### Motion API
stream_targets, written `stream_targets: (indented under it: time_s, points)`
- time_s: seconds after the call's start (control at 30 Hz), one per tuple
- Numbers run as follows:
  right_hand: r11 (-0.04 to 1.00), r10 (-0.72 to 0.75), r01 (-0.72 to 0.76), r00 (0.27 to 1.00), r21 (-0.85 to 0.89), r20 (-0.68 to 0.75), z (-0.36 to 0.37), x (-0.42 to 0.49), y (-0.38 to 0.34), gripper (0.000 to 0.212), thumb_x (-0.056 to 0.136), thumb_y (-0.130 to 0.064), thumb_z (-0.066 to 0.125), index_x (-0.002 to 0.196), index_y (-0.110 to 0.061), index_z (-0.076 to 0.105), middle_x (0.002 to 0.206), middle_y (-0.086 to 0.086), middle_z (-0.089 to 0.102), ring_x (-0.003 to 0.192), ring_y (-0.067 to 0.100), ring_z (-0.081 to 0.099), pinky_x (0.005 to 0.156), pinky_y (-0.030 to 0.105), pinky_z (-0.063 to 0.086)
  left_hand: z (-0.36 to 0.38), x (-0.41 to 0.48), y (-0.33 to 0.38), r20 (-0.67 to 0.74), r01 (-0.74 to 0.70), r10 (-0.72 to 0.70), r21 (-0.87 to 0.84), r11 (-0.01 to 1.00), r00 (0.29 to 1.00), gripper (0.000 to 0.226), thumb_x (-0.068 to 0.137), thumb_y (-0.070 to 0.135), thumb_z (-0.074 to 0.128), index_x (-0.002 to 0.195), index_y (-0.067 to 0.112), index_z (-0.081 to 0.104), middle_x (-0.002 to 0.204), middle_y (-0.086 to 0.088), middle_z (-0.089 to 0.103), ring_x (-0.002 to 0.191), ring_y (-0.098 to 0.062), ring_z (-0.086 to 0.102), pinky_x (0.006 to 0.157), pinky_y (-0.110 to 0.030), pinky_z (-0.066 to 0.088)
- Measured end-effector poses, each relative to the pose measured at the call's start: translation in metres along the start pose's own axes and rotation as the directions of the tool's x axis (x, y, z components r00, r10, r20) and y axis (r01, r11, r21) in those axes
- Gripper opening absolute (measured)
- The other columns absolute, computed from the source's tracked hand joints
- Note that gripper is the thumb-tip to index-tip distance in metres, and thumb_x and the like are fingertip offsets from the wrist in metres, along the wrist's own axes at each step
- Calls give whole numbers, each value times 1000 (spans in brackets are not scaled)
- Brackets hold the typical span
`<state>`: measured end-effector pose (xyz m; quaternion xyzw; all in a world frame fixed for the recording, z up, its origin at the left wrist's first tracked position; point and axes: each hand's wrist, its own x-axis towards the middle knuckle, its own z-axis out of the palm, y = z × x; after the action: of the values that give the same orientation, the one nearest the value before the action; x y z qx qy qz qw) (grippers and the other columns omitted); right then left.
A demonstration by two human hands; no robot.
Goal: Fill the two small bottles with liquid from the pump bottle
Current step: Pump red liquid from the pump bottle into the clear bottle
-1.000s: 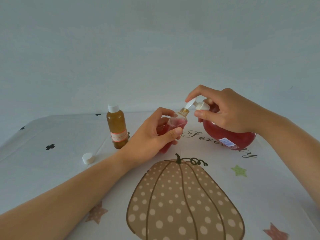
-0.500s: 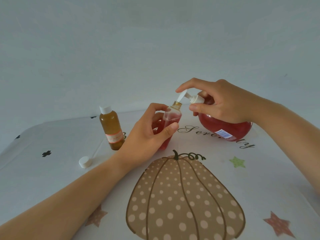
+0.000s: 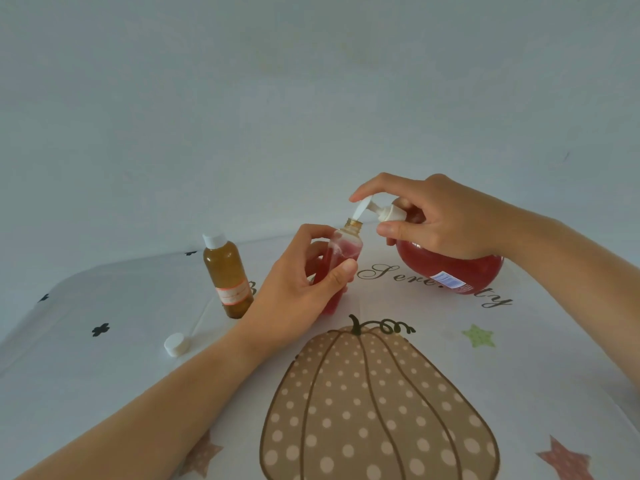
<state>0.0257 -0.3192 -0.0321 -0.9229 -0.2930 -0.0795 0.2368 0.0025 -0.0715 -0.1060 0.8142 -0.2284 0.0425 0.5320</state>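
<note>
My left hand (image 3: 298,289) grips a small clear bottle (image 3: 341,251) that is mostly full of red liquid, its open neck tilted up under the white pump spout. My right hand (image 3: 436,220) rests on the round red pump bottle (image 3: 450,268), index finger on the raised white pump head (image 3: 377,211), thumb by the collar. The spout tip sits at the small bottle's mouth. A second small bottle (image 3: 227,275), amber-filled with a white cap and a label, stands upright on the table to the left.
A loose white cap (image 3: 176,344) lies on the table left of my left forearm. The tablecloth (image 3: 104,393) is white with a large dotted pumpkin print, stars and script lettering. A plain pale wall stands behind the table.
The pump head has risen from pressed down to raised, with my right index finger lifting with it. My left hand keeps the small bottle at the spout. The view has tilted slightly.
</note>
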Motion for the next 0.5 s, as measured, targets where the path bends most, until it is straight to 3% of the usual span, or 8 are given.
stream_targets:
  time_s: [0.17,0.5]
  points:
    - [1000,-21,21,1000,15,4,-1,0,1,49,105,-39,60,142,-64,42,86,-12,78,82,15,76,87,49,61,0,2,-3,-1,-7,7,40,999,1000,37,103,50,66,133,37,49,116,14,76,101,-20,77,92,-49,64]
    - [1000,-7,7,1000,14,-4,-1,-1,1,40,104,-37,62,136,-59,51,82,-12,77,79,15,75,85,48,61,1,0,1,-3,7,-7,-12,1000,1000,37,102,44,67,132,32,51,113,8,77,93,-26,77,81,-53,65]
